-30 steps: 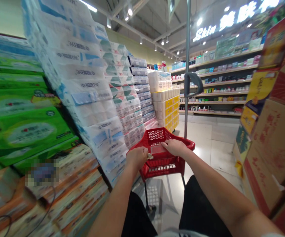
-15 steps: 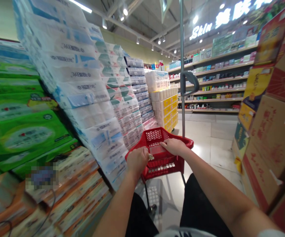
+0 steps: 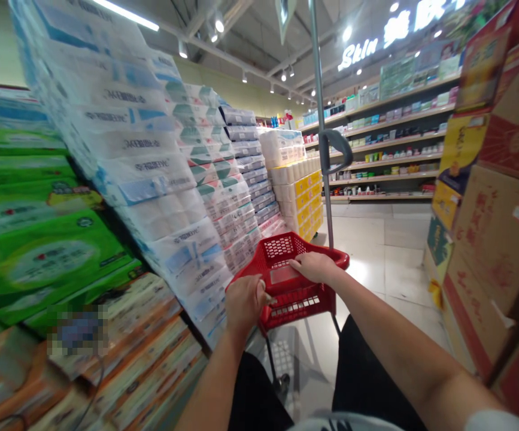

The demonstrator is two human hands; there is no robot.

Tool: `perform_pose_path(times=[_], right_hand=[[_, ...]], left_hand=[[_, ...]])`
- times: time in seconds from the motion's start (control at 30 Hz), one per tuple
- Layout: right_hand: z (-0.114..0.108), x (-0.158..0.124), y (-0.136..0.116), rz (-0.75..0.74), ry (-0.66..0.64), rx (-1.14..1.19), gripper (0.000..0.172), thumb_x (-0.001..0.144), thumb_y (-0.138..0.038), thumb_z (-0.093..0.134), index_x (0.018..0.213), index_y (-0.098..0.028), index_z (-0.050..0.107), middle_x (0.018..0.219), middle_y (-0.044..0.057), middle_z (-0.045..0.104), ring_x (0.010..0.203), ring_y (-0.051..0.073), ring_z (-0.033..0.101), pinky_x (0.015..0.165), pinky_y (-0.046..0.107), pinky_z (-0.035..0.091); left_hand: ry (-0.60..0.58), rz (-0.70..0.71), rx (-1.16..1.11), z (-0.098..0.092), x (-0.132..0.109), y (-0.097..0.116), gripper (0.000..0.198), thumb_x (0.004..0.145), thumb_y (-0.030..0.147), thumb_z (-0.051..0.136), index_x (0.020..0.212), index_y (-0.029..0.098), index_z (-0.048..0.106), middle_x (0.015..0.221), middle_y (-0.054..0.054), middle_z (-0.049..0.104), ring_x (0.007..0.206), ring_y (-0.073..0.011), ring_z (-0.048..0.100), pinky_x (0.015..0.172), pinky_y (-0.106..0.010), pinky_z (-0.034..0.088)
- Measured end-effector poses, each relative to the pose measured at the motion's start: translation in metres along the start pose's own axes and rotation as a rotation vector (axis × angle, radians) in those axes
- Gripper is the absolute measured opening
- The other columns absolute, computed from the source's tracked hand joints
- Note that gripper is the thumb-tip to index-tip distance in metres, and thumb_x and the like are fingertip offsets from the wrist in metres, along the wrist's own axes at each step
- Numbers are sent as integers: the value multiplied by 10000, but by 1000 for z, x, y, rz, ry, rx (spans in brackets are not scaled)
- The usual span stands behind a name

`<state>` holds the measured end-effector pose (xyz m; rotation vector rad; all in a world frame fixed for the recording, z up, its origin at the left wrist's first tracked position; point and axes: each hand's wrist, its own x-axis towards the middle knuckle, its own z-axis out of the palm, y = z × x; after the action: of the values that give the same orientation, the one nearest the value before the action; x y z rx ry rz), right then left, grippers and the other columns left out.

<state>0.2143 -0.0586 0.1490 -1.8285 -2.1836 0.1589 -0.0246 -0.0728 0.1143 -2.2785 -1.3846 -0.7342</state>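
Observation:
A red plastic shopping cart (image 3: 302,295) with a mesh basket stands right in front of me. My left hand (image 3: 243,299) is closed on the left part of its red handle (image 3: 281,275). A small pale crumpled thing, too small to name, shows by that hand's thumb. My right hand (image 3: 313,267) is wrapped over the handle's right part, thumb pointing inward. Between the two hands a pale rectangular panel lies on the handle. From the cart's right side rises a tall grey pole (image 3: 328,203) with a dark grey loop (image 3: 344,151) on it.
Wrapped tissue packs (image 3: 151,143) are stacked high on the left, with green packs (image 3: 48,245) nearer me. Cardboard cartons (image 3: 488,233) line the right side. Pale floor tiles (image 3: 376,239) run between them towards shelves (image 3: 389,158) of small goods.
The view has turned slightly, so the pole, sign and far shelves sit further left in the picture. Both hands stay on the cart handle; the left hand's position has shifted a little.

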Motion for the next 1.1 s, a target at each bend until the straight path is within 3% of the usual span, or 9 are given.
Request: perform_pose_path(times=[0.07,0.13,0.3,0.37,0.57,0.77,0.83,1.0,1.1], right_hand=[[-1,0,0,0,7,-1,630,947,-574,180,1041,-177,660,1094,136,675,1004,283,627,838,385,445],[-1,1,1,10,5,2,615,946,-568,193,1045,-179,660,1090,132,677,997,286,631,829,383,452],[-2,1,-2,36,-12,9,613,942,-563,202,1063,-182,665,1100,139,674,1005,289,628,833,389,455],[-2,1,-3,44,-8,13,619,938,-570,196,1055,-188,669,1098,136,675,999,292,629,828,396,456],[-1,0,-2,40,-6,9,627,936,-581,193,1040,-184,667,1090,133,675,997,298,626,820,396,455],[-3,-1,-1,22,-29,-5,623,950,-567,172,1064,-191,655,1141,131,656,1043,286,603,845,382,441],[-3,-1,-2,26,-32,-11,622,953,-562,162,1085,-197,647,1162,132,647,1058,283,596,848,383,439],[-2,-2,-1,40,-4,-24,608,948,-566,181,1042,-197,655,1116,127,663,1022,287,613,830,398,451],[0,-1,1,27,12,-20,601,948,-567,186,1032,-204,658,1104,122,669,1017,288,616,821,399,457]], left_hand=[[110,37,-29,7,-12,-2,320,898,263,399,1139,216,604,1130,-93,652,1094,-235,550,973,-386,367],[109,11,-52,6,-12,-6,310,901,259,380,1094,223,620,1097,-78,663,1081,-230,560,978,-382,356],[-274,-120,-64,-13,24,-24,412,953,310,266,803,234,642,805,-20,695,761,-181,623,717,-293,402],[-323,-114,-31,-16,26,-27,421,955,332,270,777,234,639,781,-19,692,737,-182,617,684,-286,390],[1,-106,104,-5,1,-10,355,923,291,314,1011,205,646,1016,-86,682,985,-231,592,901,-346,384],[-403,-67,155,-10,31,-11,391,930,369,323,826,206,663,828,-85,702,728,-233,631,664,-331,413],[-334,-70,140,-7,29,-9,399,938,358,308,830,204,660,826,-86,702,742,-231,632,678,-333,410],[121,-63,76,6,-1,10,346,933,325,342,1007,188,651,996,-101,683,967,-238,596,900,-377,373],[13,-106,108,2,5,14,378,944,326,308,904,192,659,912,-90,687,888,-234,609,835,-364,394]])
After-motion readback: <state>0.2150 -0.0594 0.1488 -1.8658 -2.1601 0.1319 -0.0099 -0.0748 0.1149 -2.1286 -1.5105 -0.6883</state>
